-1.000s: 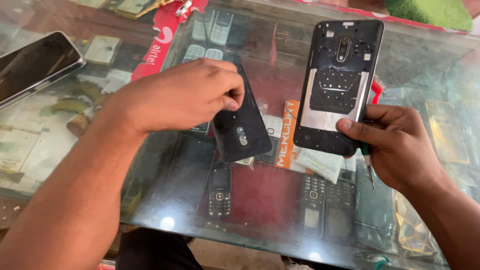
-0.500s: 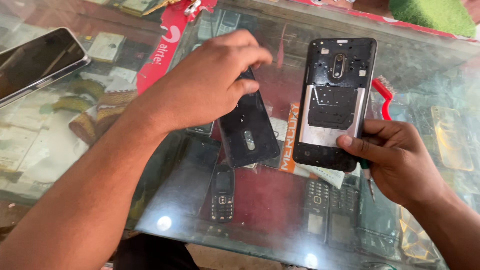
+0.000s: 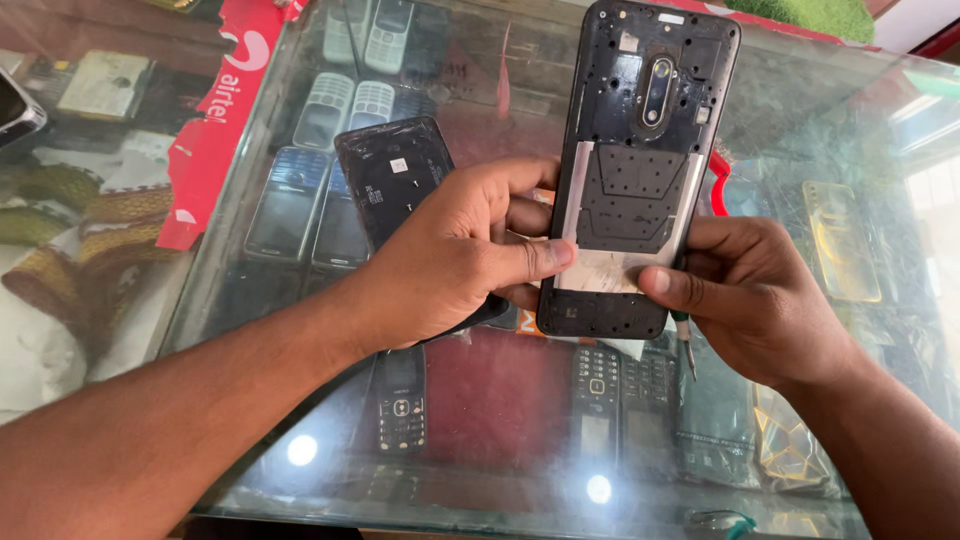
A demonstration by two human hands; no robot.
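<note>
Both hands had closed on the opened phone body (image 3: 640,170): the left hand (image 3: 455,255), which half a second earlier lay flat on the loose black back cover (image 3: 395,180), had come across, its thumb now pressed on the pale foil patch low on the body. The right hand (image 3: 755,300) gripped the body's lower right edge, fingers curled behind, with a thin screwdriver (image 3: 687,345) tucked under it. The body stood upright above the glass desk (image 3: 850,130), camera end up, so work appeared to have passed from cover to body. Left of the body, the cover lay on the glass, partly hidden by the left hand. Under the glass lay old keypad phones (image 3: 345,110); right of the body, a clear case (image 3: 840,240); far left, a red banner (image 3: 215,140). Nothing blocked the body.
</note>
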